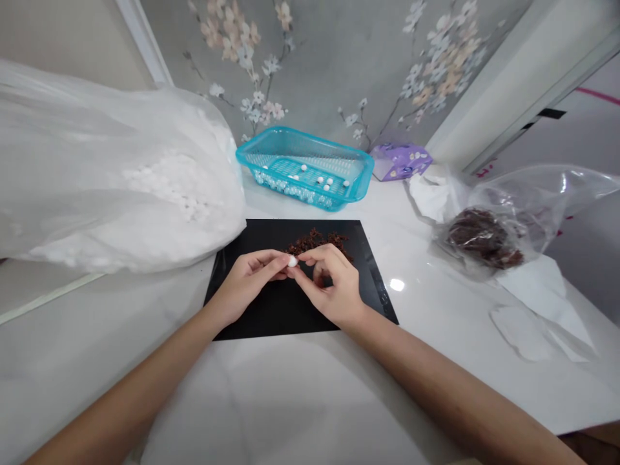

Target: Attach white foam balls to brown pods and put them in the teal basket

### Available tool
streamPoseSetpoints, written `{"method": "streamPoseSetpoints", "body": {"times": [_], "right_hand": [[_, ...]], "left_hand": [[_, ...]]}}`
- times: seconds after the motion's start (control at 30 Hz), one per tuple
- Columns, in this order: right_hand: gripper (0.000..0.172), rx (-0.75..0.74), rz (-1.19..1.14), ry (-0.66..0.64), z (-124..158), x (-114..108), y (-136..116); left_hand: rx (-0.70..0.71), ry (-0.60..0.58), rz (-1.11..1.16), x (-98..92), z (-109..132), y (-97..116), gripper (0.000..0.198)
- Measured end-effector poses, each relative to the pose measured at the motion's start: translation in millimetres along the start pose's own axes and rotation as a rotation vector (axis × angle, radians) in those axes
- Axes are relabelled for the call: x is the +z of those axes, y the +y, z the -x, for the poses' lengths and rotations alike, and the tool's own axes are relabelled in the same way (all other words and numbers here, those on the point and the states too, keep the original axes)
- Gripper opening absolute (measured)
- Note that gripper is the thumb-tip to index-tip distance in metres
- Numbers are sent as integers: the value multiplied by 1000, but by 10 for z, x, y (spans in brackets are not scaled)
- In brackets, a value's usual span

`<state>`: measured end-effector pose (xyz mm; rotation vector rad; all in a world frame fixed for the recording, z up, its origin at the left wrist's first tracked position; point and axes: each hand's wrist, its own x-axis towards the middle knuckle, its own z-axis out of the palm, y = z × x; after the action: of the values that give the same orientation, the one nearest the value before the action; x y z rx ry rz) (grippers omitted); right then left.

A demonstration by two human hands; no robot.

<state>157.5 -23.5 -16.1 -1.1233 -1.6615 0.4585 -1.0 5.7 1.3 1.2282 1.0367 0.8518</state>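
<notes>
A small white ball (292,261) is pinched between the fingertips of both my hands, above a flat black board (285,313). My left hand (254,278) is closed, its thumb and forefinger on the ball's left side. From the right, the thumb and forefinger of my right hand (334,281) meet the ball, with the other fingers curled in. Just behind my fingers, a loose pile of dark brown shreds (310,240) lies on the board. Whether a brown shred is also between my fingertips, I cannot make out.
Behind the board stands a blue plastic basket (305,184) with several white balls inside. A large translucent bag (121,187) of white pieces bulges at the left. To the right are a purple packet (401,161), a see-through bag (484,239) of brown shreds and white paper (537,323).
</notes>
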Motion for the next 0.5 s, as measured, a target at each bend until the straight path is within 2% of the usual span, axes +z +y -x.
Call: {"method": "streamPoseSetpoints", "body": {"times": [0.2, 0.4, 0.5], "right_hand": [[13, -25, 38, -21, 5, -7, 0], [12, -122, 44, -62, 14, -16, 22], [14, -113, 40, -108, 13, -25, 27]], "left_hand": [[2, -23, 9, -27, -3, -12, 17], [24, -53, -19, -59, -6, -36, 16], [30, -48, -31, -58, -7, -44, 18]]}}
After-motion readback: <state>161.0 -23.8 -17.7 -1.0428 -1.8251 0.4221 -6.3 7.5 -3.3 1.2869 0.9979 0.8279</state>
